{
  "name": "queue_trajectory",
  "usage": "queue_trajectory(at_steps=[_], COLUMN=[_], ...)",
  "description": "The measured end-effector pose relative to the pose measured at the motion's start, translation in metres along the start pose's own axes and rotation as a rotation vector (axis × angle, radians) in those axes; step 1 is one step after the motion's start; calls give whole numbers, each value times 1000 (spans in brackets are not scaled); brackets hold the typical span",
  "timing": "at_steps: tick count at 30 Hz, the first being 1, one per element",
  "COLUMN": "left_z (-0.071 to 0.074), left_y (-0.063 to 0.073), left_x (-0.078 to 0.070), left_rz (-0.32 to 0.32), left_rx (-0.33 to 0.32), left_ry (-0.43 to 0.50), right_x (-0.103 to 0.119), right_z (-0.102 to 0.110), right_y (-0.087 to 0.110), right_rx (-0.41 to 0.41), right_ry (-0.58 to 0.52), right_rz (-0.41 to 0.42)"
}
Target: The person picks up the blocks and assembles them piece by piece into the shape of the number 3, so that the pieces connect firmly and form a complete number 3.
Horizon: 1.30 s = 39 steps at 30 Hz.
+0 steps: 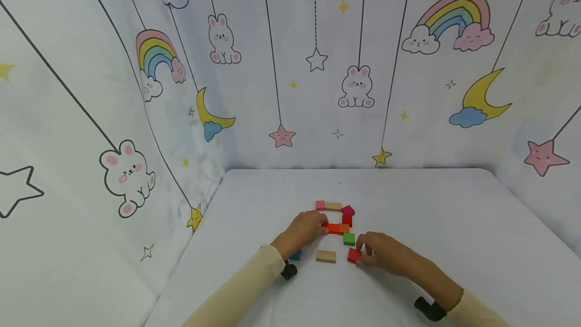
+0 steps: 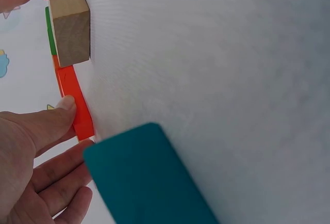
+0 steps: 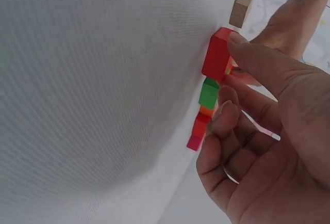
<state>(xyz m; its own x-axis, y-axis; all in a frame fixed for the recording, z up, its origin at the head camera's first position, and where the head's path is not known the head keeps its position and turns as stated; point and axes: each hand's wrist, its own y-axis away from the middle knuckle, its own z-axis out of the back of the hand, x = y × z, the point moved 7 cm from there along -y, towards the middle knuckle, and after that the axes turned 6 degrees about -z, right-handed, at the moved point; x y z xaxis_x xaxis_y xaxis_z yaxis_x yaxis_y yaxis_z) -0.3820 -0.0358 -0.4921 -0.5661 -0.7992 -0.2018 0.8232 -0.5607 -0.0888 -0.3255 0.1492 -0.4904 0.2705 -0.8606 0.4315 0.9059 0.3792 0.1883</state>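
Observation:
My left hand pinches the left end of an orange-red block, its thumb on the near side in the left wrist view. An orange block adjoins that block's right end, and a green block sits just below. My right hand grips a red block between thumb and index finger, slightly nearer than the green one; its other fingers are curled. Left of the red block lies a plain wooden block. A teal block is close to the left hand, partly hidden by the wrist in the head view.
Beyond the hands, a pink block, a second wooden block, a magenta block and another red block form a bent row. The white table meets a patterned cloth backdrop at its far edge.

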Motion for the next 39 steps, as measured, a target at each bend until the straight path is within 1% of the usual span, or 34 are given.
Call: queue_trajectory(at_steps=[10, 20, 30, 39], left_z=[0, 0, 1, 0], left_y=[0, 1, 1, 1], left_x=[-1, -1, -2, -2], left_rz=[9, 11, 12, 14], left_rx=[10, 10, 12, 17], left_ry=[-5, -1, 1, -3], right_x=[3, 4, 1, -1], right_z=[0, 0, -2, -1], right_y=[-2, -3, -6, -8], right_rx=[-45, -67, -71, -70], right_ry=[5, -2, -10, -29], right_rz=[-57, -40, -27, -55])
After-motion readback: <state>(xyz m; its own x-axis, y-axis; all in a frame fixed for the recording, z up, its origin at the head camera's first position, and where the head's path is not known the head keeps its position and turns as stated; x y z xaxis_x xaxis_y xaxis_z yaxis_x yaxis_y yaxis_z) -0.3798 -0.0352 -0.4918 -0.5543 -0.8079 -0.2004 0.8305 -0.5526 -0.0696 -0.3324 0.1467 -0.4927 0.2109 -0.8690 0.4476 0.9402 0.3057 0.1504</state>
